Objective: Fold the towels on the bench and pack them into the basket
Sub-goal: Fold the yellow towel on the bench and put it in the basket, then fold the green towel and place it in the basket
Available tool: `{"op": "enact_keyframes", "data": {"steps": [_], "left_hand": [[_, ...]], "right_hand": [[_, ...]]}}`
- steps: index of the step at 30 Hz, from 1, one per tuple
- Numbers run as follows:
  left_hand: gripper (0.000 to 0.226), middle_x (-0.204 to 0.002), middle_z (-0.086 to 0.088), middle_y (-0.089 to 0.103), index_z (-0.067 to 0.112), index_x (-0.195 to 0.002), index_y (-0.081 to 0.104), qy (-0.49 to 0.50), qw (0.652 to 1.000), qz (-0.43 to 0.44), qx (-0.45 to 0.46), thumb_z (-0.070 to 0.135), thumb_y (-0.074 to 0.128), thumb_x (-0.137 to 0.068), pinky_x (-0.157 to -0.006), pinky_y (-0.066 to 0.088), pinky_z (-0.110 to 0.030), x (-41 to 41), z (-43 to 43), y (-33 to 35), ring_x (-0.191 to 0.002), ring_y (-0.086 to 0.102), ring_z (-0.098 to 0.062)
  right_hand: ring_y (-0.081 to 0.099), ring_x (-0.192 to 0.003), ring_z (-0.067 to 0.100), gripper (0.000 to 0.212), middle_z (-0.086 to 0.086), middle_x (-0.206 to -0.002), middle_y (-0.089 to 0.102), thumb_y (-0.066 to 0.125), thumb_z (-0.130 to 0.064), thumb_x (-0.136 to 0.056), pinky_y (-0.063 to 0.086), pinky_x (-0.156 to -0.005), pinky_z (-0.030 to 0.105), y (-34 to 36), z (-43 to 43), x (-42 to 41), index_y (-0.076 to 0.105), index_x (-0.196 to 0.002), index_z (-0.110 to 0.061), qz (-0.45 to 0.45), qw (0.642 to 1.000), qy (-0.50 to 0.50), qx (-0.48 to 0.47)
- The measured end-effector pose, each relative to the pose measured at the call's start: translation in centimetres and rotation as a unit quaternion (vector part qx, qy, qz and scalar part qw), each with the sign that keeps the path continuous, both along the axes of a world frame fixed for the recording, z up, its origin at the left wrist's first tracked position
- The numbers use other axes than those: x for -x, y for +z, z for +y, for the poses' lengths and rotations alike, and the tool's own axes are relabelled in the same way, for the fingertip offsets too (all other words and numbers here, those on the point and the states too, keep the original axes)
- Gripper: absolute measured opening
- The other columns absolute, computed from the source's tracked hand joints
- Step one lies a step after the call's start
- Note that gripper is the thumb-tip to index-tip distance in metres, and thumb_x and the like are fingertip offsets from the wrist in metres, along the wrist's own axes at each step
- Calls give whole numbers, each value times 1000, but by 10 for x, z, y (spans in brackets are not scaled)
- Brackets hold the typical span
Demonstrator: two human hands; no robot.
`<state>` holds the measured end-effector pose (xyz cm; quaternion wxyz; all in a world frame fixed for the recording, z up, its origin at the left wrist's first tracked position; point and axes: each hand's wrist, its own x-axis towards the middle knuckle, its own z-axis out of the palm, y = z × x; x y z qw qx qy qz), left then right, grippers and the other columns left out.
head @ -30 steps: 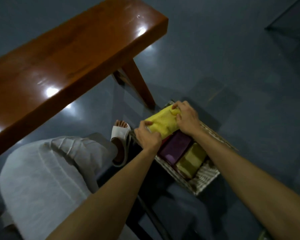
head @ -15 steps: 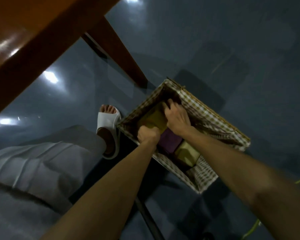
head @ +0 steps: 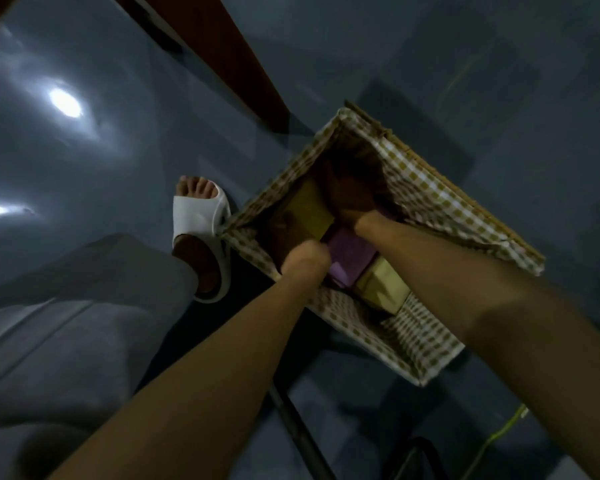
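The wicker basket (head: 440, 209) with a checked lining stands on the floor beside the bench leg (head: 222, 53). Both my hands reach deep into its shadowed far end. A folded yellow towel (head: 309, 209) lies there. My left hand (head: 288, 233) holds its near edge with curled fingers. My right hand (head: 352, 195) rests flat on top of it, pressing down. A folded purple towel (head: 350, 258) and a pale olive towel (head: 381, 287) lie side by side in the near half of the basket.
My foot in a white slide sandal (head: 198, 220) touches the basket's left corner, and my grey trouser leg (head: 84, 306) fills the lower left. A dark rod (head: 302, 431) and a green cable (head: 499, 431) lie on the glossy floor below the basket.
The yellow towel went from above the basket down into its far end with both hands following. My head dropped closer, so the bench top left the view.
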<state>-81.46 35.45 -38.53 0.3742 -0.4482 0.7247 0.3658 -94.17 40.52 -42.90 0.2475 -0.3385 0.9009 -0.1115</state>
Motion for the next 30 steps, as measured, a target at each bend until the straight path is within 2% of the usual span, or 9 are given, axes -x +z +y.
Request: {"op": "enact_keyframes", "data": {"steps": [3,7,9,13,15,18,22,25,30], "left_hand": [[62,-151,-17,45,11,-150,43,-163,984,37,57,37,60,-96,-116,36,-54,-4,14,18,-139,43,-38],[110,-167,-16,-24,21,-163,-13,-266,964,-11,10,58,62,-92,-123,2,-64,-4,17,8,-155,-15,-41],[116,-162,-17,-37,22,-160,-22,-258,965,-22,-37,58,64,-92,-121,-4,-67,-4,11,-3,-151,-27,-44],[116,-154,-20,-48,25,-159,-26,-241,969,-9,-53,52,65,-93,-122,-1,-65,2,-5,-6,-146,-35,-46],[123,-152,-21,-49,25,-157,-30,-244,968,-29,-61,53,69,-90,-122,-2,-66,1,-8,-7,-145,-37,-46],[123,-153,-21,-48,26,-156,-31,-251,964,-44,-70,50,71,-91,-121,-5,-65,5,-10,-13,-146,-36,-46],[112,-158,-17,-43,31,-158,-27,-250,962,-46,-98,47,65,-96,-125,1,-61,8,-22,-1,-149,-32,-43],[99,-166,-12,-30,30,-161,-20,-246,963,-18,-109,41,57,-100,-127,6,-51,2,-32,23,-155,-20,-37],[74,-157,-15,37,15,-162,19,-178,978,98,-53,27,56,-98,-115,34,-36,-8,-36,60,-142,40,-34]], "right_hand": [[25,-151,39,53,19,-166,24,33,-29,-112,19,-124,50,-1,1,-1,22,-161,-10,10,1000,-1,-28],[27,-150,29,56,12,-165,28,40,-35,-110,18,-124,39,25,0,-2,26,-160,-12,-41,997,-56,16],[28,-150,30,54,14,-164,29,37,-34,-111,18,-124,37,35,5,-3,28,-159,-10,-73,996,-51,14],[33,-146,33,54,19,-161,32,29,-41,-111,26,-116,34,45,39,0,37,-153,-8,-183,951,63,-241],[30,-149,34,49,20,-162,30,42,-21,-110,26,-114,31,65,30,7,33,-154,-2,-177,942,86,-272],[27,-150,35,46,26,-161,28,38,-6,-109,24,-100,24,125,1,5,30,-150,12,-158,953,102,-237],[7,-157,28,58,17,-169,-1,31,-16,-112,6,-112,20,105,-10,8,-3,-157,-1,-143,959,102,-224],[22,-152,33,52,17,-162,24,36,-12,-110,13,-112,26,112,-5,8,16,-157,-1,-161,939,104,-287],[48,-132,41,44,21,-150,45,41,-18,-109,40,-107,45,75,25,-2,36,-149,-3,-127,952,100,-260]]}}
